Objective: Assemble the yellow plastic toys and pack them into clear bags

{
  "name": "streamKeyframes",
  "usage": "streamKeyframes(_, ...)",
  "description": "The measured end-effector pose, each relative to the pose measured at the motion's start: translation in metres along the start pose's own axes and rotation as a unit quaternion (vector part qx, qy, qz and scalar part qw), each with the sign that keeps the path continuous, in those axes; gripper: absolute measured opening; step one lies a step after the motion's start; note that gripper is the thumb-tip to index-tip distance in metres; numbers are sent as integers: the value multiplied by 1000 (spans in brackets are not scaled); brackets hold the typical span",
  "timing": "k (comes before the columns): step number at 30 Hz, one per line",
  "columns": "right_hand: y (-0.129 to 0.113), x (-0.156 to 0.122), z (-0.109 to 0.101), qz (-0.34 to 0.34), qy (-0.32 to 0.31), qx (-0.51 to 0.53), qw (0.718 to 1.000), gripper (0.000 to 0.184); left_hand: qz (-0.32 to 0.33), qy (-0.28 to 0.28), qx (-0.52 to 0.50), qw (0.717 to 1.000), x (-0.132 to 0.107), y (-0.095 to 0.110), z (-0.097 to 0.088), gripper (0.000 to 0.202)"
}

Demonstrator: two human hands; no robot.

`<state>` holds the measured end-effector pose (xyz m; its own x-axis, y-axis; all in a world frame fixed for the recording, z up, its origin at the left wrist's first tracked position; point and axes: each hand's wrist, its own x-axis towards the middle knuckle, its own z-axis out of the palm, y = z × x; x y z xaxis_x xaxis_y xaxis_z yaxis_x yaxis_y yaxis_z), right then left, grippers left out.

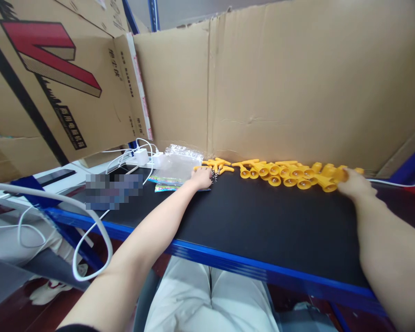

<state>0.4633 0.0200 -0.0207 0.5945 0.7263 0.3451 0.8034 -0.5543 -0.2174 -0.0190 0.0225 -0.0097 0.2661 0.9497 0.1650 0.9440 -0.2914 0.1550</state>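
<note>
A row of yellow plastic toys (283, 171) lies along the back of a black table top (249, 221), against a cardboard wall. My left hand (201, 177) rests at the row's left end, fingers curled beside a yellow toy with a small metal chain (217, 165); what it holds, if anything, is hidden. My right hand (355, 183) lies on the right end of the row, fingers closed over a yellow toy (335, 177).
Clear plastic bags with colourful cards (174, 168) lie left of my left hand. White chargers and cables (141, 157) and a dark phone (57, 176) sit farther left. Cardboard walls (280, 83) enclose the back; a printed box (55, 78) leans at left. The table's blue edge (263, 272) runs in front.
</note>
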Motion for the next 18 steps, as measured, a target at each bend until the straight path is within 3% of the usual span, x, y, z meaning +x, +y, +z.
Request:
streamKeyframes(2,-5,-5,-5,33,-10,20,999,50,-1,-2,0,1000,0,0,0,19)
streamKeyframes(4,-7,-10,-10,54,20,19,998,39,-4,-3,0,1000,0,0,0,20)
streamKeyframes(8,-9,-16,-18,90,60,4,994,37,-7,4,-8,1000,-1,1,-2,30)
streamKeyframes(13,-16,-14,-36,118,-13,24,993,52,-17,4,-16,1000,-2,2,-4,44)
streamKeyframes(16,-19,-10,-49,111,-58,-18,992,54,-28,30,-32,999,-2,0,-5,51)
streamKeyframes(18,-20,-7,-55,82,-52,-61,993,52,-32,52,-39,997,-1,-4,-5,54)
